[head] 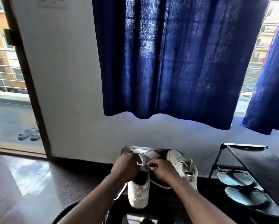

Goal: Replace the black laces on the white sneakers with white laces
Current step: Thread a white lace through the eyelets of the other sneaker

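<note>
The near sneaker [139, 194] stands heel toward the person, just beside the other sneaker [182, 165]. The left hand [125, 165] grips its upper near the top eyelets, and the right hand [161, 171] pinches the white lace [120, 192]. It would help to steady the shoe, keep the lace flat and even both ends before tightening.

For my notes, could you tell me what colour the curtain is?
The curtain is dark blue; head view.
</note>
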The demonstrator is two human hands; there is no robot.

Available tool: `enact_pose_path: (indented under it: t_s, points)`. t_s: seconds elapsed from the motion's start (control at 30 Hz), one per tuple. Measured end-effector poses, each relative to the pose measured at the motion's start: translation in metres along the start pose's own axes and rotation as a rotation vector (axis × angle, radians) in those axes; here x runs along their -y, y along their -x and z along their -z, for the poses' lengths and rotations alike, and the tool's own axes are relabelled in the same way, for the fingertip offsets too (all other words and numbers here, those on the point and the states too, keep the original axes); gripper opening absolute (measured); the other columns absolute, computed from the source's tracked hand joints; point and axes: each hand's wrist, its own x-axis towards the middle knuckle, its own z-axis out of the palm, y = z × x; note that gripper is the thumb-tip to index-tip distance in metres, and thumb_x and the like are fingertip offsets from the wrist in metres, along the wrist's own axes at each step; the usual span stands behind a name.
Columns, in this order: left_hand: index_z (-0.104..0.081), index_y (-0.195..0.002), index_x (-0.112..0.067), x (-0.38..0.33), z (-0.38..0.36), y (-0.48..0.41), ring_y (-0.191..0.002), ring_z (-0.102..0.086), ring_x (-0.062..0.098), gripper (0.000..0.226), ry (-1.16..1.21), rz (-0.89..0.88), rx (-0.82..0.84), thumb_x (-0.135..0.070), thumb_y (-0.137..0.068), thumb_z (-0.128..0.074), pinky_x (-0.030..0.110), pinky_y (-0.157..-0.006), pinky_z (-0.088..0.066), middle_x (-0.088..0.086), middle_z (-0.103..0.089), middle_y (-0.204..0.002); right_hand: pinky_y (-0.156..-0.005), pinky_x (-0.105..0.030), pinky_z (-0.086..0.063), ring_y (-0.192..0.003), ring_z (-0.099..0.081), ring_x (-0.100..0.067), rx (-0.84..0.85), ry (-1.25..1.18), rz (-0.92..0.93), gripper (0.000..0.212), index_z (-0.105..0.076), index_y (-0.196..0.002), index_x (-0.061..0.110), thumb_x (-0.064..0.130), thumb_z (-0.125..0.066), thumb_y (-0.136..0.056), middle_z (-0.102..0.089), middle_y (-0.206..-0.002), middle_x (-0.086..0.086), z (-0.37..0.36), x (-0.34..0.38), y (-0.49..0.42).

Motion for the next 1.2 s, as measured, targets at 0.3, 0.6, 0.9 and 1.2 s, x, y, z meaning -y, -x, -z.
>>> enact_pose_path:
  t_s: [0.3, 0.6, 0.9, 1.2]
  points:
    - [-0.077, -0.106, -0.033, 0.008, -0.014, 0.001, -0.101, -0.070, 0.026, 0.021, -0.078, -0.092, -0.063, -0.039, -0.087, -0.070, 0.035, -0.083, -0.056, -0.003, -0.070, -0.111, -0.077, -0.032, -0.051, -0.101, -0.071, -0.025, -0.300, 0.075, 0.010, 0.016, -0.073, -0.101, 0.026, 0.035, -0.062, -0.093, -0.078, -0.102, 0.001, 0.010, -0.008, -0.001]
    - [-0.072, -0.115, -0.026, 0.005, -0.027, 0.004, -0.103, -0.069, 0.030, 0.028, -0.199, -0.137, -0.077, -0.032, -0.092, -0.058, 0.038, -0.082, -0.055, -0.003, -0.063, -0.120, -0.081, -0.039, -0.055, -0.097, -0.069, -0.028, -0.268, -0.024, 0.004, 0.012, -0.063, -0.097, 0.023, 0.032, -0.055, -0.095, -0.076, -0.099, -0.001, 0.004, -0.008, 0.007]
    - [-0.072, -0.100, -0.021, 0.004, -0.031, 0.005, -0.097, -0.070, 0.028, 0.022, -0.301, -0.173, -0.146, -0.029, -0.093, -0.053, 0.039, -0.073, -0.054, -0.004, -0.063, -0.108, -0.076, -0.032, -0.047, -0.106, -0.067, -0.027, -0.284, 0.109, -0.137, 0.021, -0.068, -0.097, 0.025, 0.019, -0.051, -0.086, -0.074, -0.108, 0.001, 0.011, -0.011, 0.015]
    - [-0.064, -0.075, -0.022, -0.003, -0.023, 0.013, -0.078, -0.069, 0.022, 0.004, -0.321, -0.277, -0.171, -0.020, -0.077, -0.068, 0.034, -0.046, -0.041, -0.006, -0.060, -0.085, -0.079, -0.036, -0.045, -0.105, -0.067, -0.029, -0.276, 0.011, -0.045, 0.015, -0.063, -0.099, 0.020, 0.023, -0.049, -0.099, -0.073, -0.106, -0.004, 0.006, -0.010, 0.009]
